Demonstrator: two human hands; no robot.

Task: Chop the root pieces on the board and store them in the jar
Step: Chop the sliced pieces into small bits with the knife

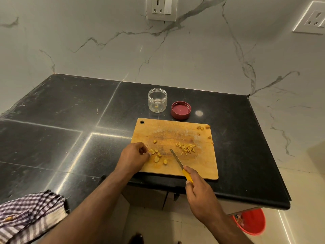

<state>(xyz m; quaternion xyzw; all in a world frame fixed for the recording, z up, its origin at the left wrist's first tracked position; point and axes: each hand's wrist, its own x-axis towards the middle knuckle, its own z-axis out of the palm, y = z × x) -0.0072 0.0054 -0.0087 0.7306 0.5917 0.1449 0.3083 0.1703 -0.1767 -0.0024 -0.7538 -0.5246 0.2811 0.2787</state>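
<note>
Roughly midway: our left hand (135, 155) pinches one of the uncut chunks (157, 156) on the board (175, 134), right hand (200, 194) grips the knife (177, 160), strips (186, 147) cut, jar (157, 100) near empty, lid (181, 110) off.

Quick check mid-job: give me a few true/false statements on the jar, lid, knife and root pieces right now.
1. The clear plastic jar has its lid on. False: the red round lid lies beside it.
2. The right hand holds the yellow-handled knife. True.
3. The jar is full. False: nearly empty.
4. The left hand touches yellow root chunks on the wooden cutting board. True.
5. Thin cut yellow root strips lie right of the blade. True.
</note>
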